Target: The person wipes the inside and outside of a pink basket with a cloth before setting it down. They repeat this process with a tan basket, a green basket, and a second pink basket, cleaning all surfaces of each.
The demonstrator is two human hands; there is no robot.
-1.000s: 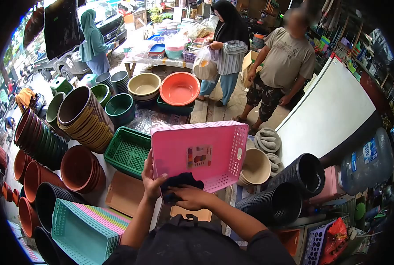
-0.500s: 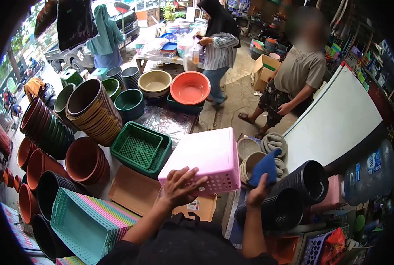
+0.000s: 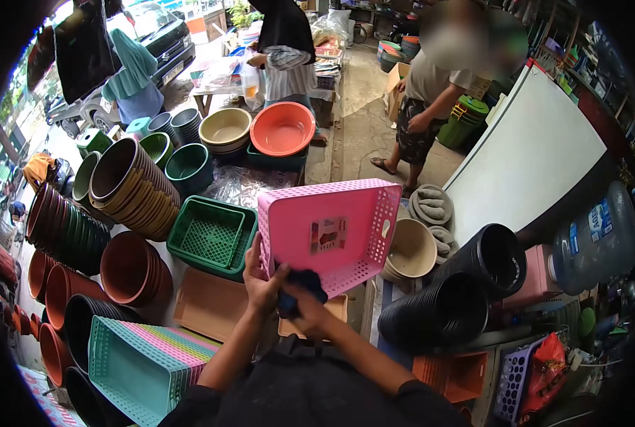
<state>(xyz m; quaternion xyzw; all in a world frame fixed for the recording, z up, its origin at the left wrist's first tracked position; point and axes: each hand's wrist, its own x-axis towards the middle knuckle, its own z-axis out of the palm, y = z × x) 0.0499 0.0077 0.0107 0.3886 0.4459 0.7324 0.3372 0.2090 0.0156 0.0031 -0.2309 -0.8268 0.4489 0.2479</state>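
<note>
A pink plastic basket (image 3: 364,231) with perforated sides is tilted up, its open inside facing me and a printed label on its bottom. My left hand (image 3: 261,283) grips its left wall near the lower corner. Bunched in my right hand (image 3: 313,314) is a dark blue cloth (image 3: 305,283), held against the lower left of the basket, close beside my left fingers. Motion blurs the right hand somewhat. Below the basket are a shallow brown tray (image 3: 214,304) and a smaller orange-tan tray (image 3: 335,307), partly hidden by my arms.
Nested pastel baskets (image 3: 136,373) lean at lower left, beside stacked brown pots (image 3: 134,267). Green baskets (image 3: 211,238) and a red basin (image 3: 282,129) stand ahead. Black buckets (image 3: 435,309) and a large water bottle (image 3: 594,231) are at right. A person (image 3: 428,99) stands beyond the white board (image 3: 531,156).
The basket has turned from showing its outer bottom to showing its inside. My left hand shifted to its left wall, and my right hand brought the cloth leftward to it.
</note>
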